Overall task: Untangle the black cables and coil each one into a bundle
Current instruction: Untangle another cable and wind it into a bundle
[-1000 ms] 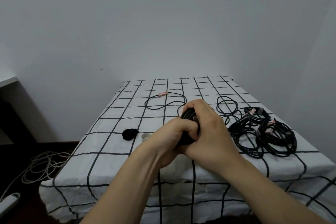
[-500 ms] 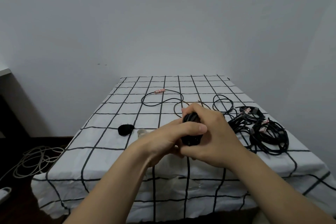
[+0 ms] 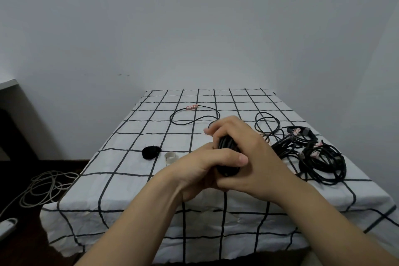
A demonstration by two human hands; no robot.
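Left of the hands, a small black pad (image 3: 151,152) and a roll of tape (image 3: 171,157) lie on the bench (image 3: 121,181), just as they did a second ago. The left hand (image 3: 203,170) grips the coiled bundle (image 3: 226,147) from below. Its thumb, tucked in earlier, now reaches flat across the coil's front. The right hand (image 3: 254,157) wraps the bundle's top and far side, with its fingertips (image 3: 208,130) now lifted out toward the left. It seems to be passing a turn round the coil, though the fingers hide the strand. Beyond the hands, the loose cable (image 3: 194,117) with its pink plug (image 3: 191,107) lies unchanged, so this coil is probably unfinished. Right of the hands, the tangled pile (image 3: 321,157) waits untouched.
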